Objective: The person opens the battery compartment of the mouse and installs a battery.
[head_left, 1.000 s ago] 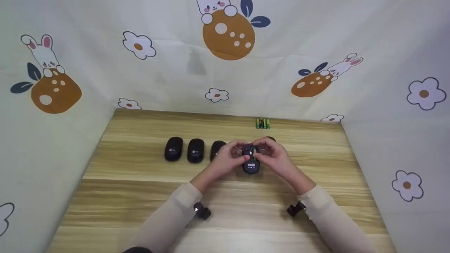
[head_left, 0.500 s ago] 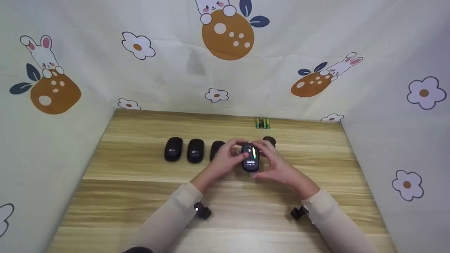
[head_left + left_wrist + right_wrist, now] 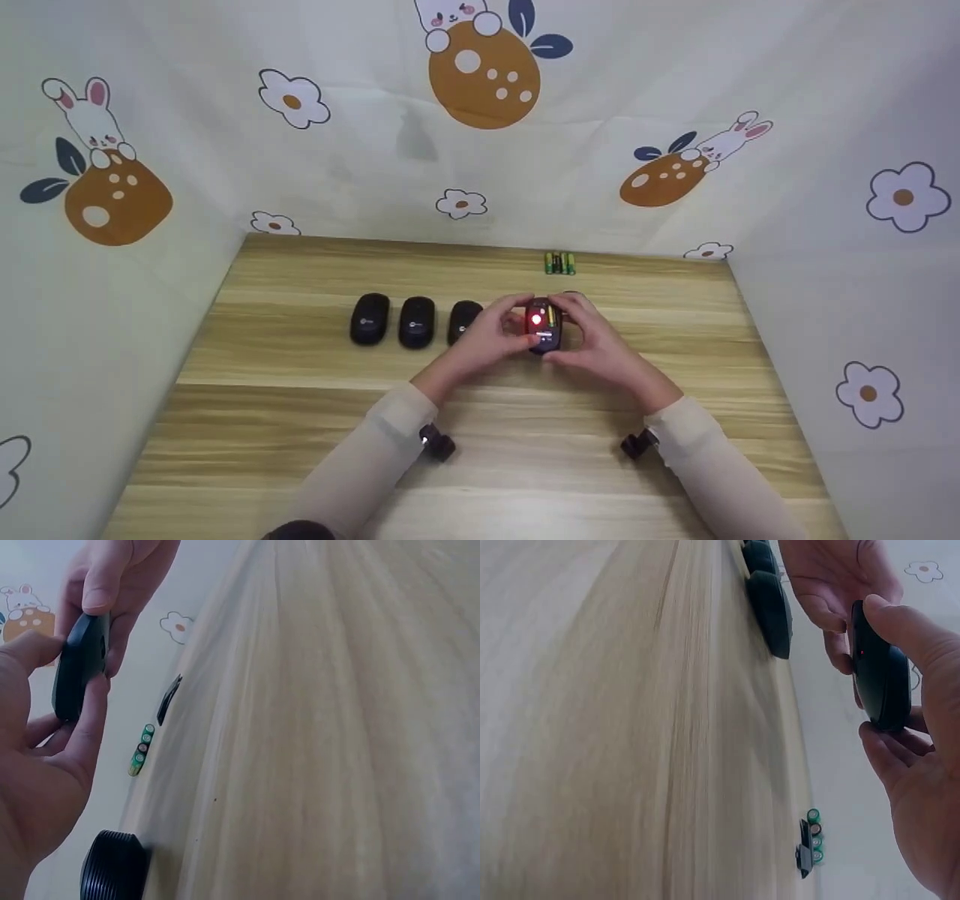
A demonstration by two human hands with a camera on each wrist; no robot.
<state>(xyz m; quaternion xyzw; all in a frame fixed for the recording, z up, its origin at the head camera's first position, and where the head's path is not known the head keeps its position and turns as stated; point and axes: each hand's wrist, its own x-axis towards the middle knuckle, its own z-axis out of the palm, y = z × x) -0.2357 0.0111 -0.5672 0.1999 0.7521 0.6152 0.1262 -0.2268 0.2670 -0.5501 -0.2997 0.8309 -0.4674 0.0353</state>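
Both hands hold a black computer mouse [image 3: 548,341] just above the table, underside facing up. On that underside a red light [image 3: 536,319] glows, and beside it a green and yellow battery [image 3: 553,316] lies in an open slot. My left hand [image 3: 489,334] grips one side, its thumb across the lower part of the underside. Fingers and thumb of my right hand [image 3: 600,337] pinch the mouse at its far and near ends, as the right wrist view shows. A small dark cover [image 3: 805,849] lies on the table beyond the right hand, mostly hidden in the head view.
Several loose batteries [image 3: 560,263] stand in a row near the table's back edge. Left of the hands are three more black mice, one at far left [image 3: 370,319], one in the middle [image 3: 417,322] and one [image 3: 463,319] partly behind the left hand. Patterned cloth [image 3: 360,165] encloses the table.
The right thumb has left the battery slot and moved to the mouse's near end. The red light has come on. The mouse has shifted slightly right and away, and the left thumb sits lower on it.
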